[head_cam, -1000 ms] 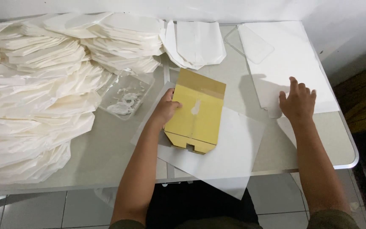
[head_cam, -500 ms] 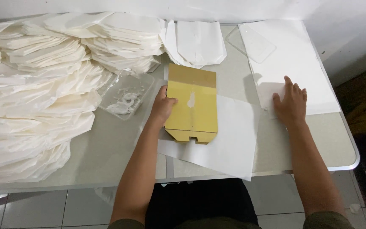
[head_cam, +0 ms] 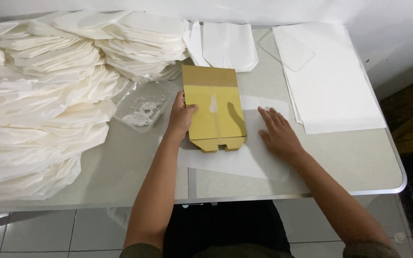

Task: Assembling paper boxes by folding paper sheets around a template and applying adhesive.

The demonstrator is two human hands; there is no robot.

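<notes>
Grey table point(head_cam: 359, 162) standing over tiled floor, left hand point(head_cam: 181, 117) gripping yellow template point(head_cam: 213, 107) lying lengthwise away, notched end nearest, right hand point(head_cam: 277, 134) pressing flat, fingers spread, on white sheet point(head_cam: 235, 160).

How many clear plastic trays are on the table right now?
2. One clear tray holding white paste sits beside the left hand, which grips the yellow cardboard template. A second, flat clear tray lies on the white sheet stack far right. Others may hide under the paper piles.
</notes>
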